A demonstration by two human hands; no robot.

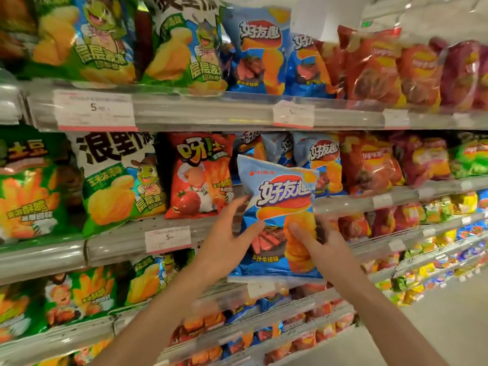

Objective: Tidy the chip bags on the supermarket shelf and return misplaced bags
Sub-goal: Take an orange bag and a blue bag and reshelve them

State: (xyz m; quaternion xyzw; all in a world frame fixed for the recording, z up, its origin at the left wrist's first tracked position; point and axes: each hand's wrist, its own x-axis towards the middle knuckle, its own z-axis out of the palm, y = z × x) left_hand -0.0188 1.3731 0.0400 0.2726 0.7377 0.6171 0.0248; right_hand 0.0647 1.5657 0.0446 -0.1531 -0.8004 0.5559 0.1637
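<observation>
The shelves are packed face-out with chip bags. The top shelf [200, 112] holds two green bags [87, 40] at eleven o'clock, then two blue bags [260, 54] at twelve, then red and purple ones blurring away toward two o'clock. On the middle shelf [111, 244] at nine o'clock stand a green fries bag [29, 191], a white-and-green bag [118, 180] and one red tomato bag [200, 175]; behind the held bag, at one o'clock, I count at least three blue bags [323, 162] of the same kind, then red ones beyond. Lower shelves at six o'clock hold more bags, too blurred to count.

Dead centre, in front of the middle shelf, a blue steak-flavour bag [280, 215] is held upright, off the shelf, between two hands. The left hand [227, 239] clasps its left edge, thumb laid across the front low down, other fingers spread along and behind the side. The right hand [322, 247] grips the lower right, thumb pressed on the printed chips, fingers hidden behind the bag.

Three price tags [167, 239] show a 5.
</observation>
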